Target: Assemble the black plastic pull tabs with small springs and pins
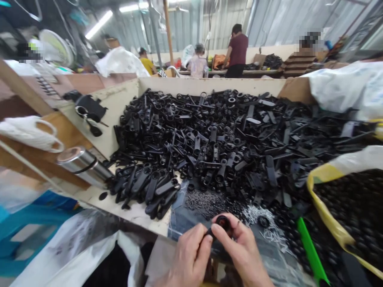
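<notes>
Near the front edge of the worktable, my left hand (193, 253) is closed around the narrow end of a black plastic handle with a ring-shaped head (223, 223). My right hand (239, 247) pinches that round head between thumb and fingers, its opening facing up and something reddish showing inside. Just beyond the hands lie a heap of tiny dark parts (203, 201) and a scatter of small silvery pins (263, 219). A black ring (263, 221) rests among the pins. To the left is a pile of similar black handles (149, 187).
A large heap of black plastic parts (209, 135) fills the walled table. At right stand a yellow-edged sack (326, 175) of round black pieces and a green strip (312, 251). A steel flask (85, 165) leans at left, above an open white bag (131, 251). Several people work behind.
</notes>
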Tool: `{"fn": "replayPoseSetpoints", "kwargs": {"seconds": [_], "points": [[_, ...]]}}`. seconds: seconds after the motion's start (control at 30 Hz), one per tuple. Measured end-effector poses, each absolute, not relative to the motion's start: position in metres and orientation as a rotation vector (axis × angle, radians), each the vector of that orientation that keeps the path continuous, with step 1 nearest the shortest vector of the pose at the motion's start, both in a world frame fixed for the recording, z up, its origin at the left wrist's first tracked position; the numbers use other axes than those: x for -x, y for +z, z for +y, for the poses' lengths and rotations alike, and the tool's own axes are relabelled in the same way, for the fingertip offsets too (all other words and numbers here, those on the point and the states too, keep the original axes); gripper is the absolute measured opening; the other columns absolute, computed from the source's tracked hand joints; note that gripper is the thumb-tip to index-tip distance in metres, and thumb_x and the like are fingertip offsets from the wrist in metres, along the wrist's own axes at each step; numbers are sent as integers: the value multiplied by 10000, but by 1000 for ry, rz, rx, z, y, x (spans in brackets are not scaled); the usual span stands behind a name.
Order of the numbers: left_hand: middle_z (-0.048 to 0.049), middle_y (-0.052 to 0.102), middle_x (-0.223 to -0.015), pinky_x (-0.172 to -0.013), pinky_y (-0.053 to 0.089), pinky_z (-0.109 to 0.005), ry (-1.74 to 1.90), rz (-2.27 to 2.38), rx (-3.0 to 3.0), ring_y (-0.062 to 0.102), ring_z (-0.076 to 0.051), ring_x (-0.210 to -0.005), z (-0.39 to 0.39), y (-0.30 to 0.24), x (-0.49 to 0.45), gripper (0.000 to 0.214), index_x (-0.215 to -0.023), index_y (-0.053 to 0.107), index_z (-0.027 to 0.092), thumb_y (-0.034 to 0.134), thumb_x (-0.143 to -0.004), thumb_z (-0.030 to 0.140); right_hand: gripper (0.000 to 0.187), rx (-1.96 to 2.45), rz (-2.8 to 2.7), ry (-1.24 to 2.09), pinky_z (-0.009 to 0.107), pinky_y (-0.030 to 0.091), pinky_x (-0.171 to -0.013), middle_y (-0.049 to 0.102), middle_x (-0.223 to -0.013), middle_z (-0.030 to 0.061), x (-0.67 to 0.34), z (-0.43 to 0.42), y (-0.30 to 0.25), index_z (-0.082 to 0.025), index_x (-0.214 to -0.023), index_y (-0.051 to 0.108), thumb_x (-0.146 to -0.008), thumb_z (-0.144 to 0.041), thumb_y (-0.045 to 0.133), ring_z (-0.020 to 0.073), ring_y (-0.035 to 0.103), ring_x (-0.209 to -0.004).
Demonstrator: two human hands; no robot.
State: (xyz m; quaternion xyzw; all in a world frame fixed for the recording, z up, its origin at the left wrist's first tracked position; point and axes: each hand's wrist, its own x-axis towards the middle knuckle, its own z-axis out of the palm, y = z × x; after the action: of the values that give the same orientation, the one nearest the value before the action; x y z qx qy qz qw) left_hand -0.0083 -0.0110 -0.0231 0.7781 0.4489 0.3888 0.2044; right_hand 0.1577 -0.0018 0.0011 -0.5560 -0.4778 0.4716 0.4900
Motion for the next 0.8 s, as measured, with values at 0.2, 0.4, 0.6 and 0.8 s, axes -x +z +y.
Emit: {"fn": "replayPoseSetpoints", "kwargs": {"seconds": [0.2, 0.4, 0.6, 0.8], "points": [[-7, 713, -791, -679, 494, -260, 980, 1472, -2253, 670, -166, -730, 16, 26, 52, 134, -893, 645, 224, 566, -996, 194, 413, 1350, -1510, 1124, 239, 424, -533, 695, -861, 1, -159, 16, 15, -250, -1219, 768, -825, -375, 785, 134, 506, -589], [-119, 749, -908, -751, 396, -438, 1043, 2151, -2722, 618, -329, -864, 82, 57, 110, 194, -855, 705, 201, 620, -989, 311, 250, 1459, -1819, 401, 237, 519, -667, 705, -1007, 31, -170, 83, 43, -216, -1224, 736, -991, -255, 655, 142, 630, -699], [-167, 739, -1101, -837, 398, -492, 1118, 2328, -2609, 609, -389, -1028, 99, 45, 115, 215, -1026, 766, 181, 614, -1000, 330, 162, 1623, -1959, 47, 250, 489, -610, 708, -1094, 50, -189, 149, 45, -228, -1075, 762, -934, -157, 724, 167, 691, -723], [-154, 744, -1072, -938, 459, -467, 1489, 1947, -2467, 664, -325, -1006, 79, 43, 99, 131, -1046, 758, 192, 691, -960, 264, 40, 1550, -2009, -8, 239, 496, -655, 722, -1033, 39, -195, 132, 45, -215, -954, 733, -979, -215, 702, 159, 707, -754]]}}
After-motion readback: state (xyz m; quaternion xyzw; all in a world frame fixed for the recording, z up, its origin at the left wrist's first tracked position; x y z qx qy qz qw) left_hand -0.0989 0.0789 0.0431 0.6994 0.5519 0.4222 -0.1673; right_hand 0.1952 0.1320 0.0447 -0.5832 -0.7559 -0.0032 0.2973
